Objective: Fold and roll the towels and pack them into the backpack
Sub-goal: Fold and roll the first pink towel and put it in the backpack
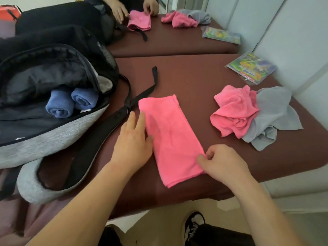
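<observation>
Left hand (132,141) flat, fingers spread, pressing left edge of folded pink towel (170,139). Right hand (223,162) pinches its near right edge, apparently thumb and forefinger. Towel lies mid-table (195,75); open backpack (53,103) left holds two rolled blue towels (71,102).

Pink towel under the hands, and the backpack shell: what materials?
Pink towel: looks like microfibre or terry, matte with a fuzzy nap and soft folds. Backpack: heathered grey woven fabric, probably polyester, with black trim; I can't confirm the fibre.

Two blue rolled towels (71,102), two pink towels (170,137), one grey towel (276,110).
</observation>
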The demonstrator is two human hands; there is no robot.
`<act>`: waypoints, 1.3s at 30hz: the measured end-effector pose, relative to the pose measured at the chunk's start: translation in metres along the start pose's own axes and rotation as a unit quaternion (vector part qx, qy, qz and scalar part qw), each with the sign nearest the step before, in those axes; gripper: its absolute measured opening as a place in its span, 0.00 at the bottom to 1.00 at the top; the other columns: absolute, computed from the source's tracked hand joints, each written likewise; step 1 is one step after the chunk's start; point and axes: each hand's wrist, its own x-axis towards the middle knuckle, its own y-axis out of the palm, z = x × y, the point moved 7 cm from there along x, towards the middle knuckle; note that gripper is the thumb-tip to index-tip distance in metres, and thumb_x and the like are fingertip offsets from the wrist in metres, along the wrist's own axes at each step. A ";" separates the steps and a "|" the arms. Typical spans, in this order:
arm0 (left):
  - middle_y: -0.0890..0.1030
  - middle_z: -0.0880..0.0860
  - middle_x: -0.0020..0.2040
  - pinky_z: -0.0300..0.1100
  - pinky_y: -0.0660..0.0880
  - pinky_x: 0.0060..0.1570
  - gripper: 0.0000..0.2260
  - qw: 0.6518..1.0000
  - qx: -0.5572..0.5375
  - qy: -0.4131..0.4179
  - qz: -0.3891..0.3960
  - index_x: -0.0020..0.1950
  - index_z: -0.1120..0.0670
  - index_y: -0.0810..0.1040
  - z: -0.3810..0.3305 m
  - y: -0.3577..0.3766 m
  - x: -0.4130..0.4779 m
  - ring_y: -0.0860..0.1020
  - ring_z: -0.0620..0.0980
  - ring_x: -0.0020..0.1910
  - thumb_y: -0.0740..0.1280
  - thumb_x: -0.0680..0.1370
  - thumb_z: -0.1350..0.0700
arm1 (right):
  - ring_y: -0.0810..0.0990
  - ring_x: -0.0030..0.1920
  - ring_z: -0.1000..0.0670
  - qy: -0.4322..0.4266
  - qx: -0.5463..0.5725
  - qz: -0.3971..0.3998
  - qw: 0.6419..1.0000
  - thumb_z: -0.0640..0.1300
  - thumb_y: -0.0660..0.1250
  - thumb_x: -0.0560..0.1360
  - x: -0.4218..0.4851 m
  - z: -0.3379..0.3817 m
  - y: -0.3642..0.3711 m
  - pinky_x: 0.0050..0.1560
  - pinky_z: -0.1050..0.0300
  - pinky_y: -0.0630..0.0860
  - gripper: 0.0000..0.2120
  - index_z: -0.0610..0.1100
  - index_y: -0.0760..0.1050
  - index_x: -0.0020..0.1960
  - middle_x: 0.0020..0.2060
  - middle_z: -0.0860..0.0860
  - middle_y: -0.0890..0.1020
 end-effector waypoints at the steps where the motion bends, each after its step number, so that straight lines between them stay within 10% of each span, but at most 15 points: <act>1: 0.59 0.60 0.81 0.57 0.65 0.73 0.31 1.000 0.006 0.014 -0.007 0.81 0.52 0.60 0.000 -0.003 -0.005 0.63 0.63 0.77 0.66 0.80 0.54 | 0.77 0.32 0.49 -0.015 0.011 0.036 0.999 0.57 0.68 0.72 -0.005 0.004 0.007 0.35 0.53 0.72 0.19 0.45 0.72 0.30 0.25 0.53 0.76; 4: 0.75 0.56 0.69 0.55 0.77 0.62 0.17 0.988 0.024 0.148 -0.030 0.65 0.54 0.80 -0.018 -0.016 -0.032 0.75 0.59 0.65 0.72 0.76 0.56 | 0.72 0.28 0.50 -0.045 -0.012 0.079 0.996 0.59 0.68 0.72 -0.019 0.013 0.015 0.31 0.54 0.69 0.23 0.45 0.69 0.26 0.20 0.53 0.71; 9: 0.77 0.47 0.51 0.48 0.77 0.49 0.10 0.954 0.015 0.295 0.050 0.48 0.50 0.82 -0.048 -0.008 -0.080 0.75 0.50 0.48 0.73 0.73 0.45 | 0.75 0.36 0.52 -0.166 -0.029 -0.130 0.977 0.58 0.73 0.69 -0.039 0.039 -0.013 0.35 0.55 0.70 0.19 0.48 0.68 0.32 0.31 0.54 0.74; 16: 0.72 0.44 0.52 0.45 0.74 0.50 0.18 0.942 0.071 0.285 0.161 0.51 0.47 0.75 -0.034 0.014 -0.090 0.70 0.47 0.49 0.71 0.68 0.40 | 0.72 0.47 0.58 -0.281 0.014 0.075 0.957 0.68 0.72 0.65 -0.049 0.037 0.040 0.45 0.57 0.75 0.18 0.57 0.74 0.44 0.42 0.62 0.74; 24: 0.77 0.46 0.49 0.48 0.76 0.48 0.04 0.953 -0.010 0.281 0.114 0.45 0.52 0.79 -0.031 -0.002 -0.083 0.75 0.48 0.49 0.66 0.73 0.54 | 0.69 0.48 0.55 -0.317 -0.049 -0.015 0.947 0.65 0.79 0.62 -0.056 0.041 0.038 0.41 0.64 0.66 0.23 0.55 0.74 0.48 0.47 0.61 0.71; 30: 0.78 0.44 0.50 0.44 0.76 0.51 0.06 0.961 -0.062 0.262 0.061 0.51 0.50 0.81 -0.020 -0.023 -0.077 0.76 0.45 0.48 0.71 0.76 0.58 | 0.69 0.44 0.57 -0.345 0.019 -0.060 0.936 0.42 0.71 0.73 -0.058 0.045 0.031 0.40 0.59 0.71 0.09 0.51 0.77 0.51 0.42 0.63 0.72; 35: 0.76 0.43 0.65 0.39 0.73 0.66 0.28 0.953 -0.075 0.266 0.126 0.71 0.50 0.76 -0.016 -0.011 -0.086 0.76 0.41 0.64 0.78 0.71 0.55 | 0.75 0.40 0.56 -0.303 0.101 -0.067 0.945 0.52 0.72 0.76 -0.053 0.040 0.023 0.40 0.58 0.75 0.05 0.53 0.80 0.51 0.37 0.61 0.73; 39: 0.78 0.47 0.56 0.47 0.78 0.52 0.11 0.955 -0.029 0.293 0.040 0.61 0.51 0.82 -0.016 -0.017 -0.081 0.78 0.49 0.53 0.71 0.78 0.56 | 0.76 0.44 0.56 -0.307 0.116 -0.045 0.943 0.54 0.70 0.77 -0.052 0.042 0.026 0.45 0.65 0.72 0.06 0.53 0.81 0.50 0.39 0.64 0.75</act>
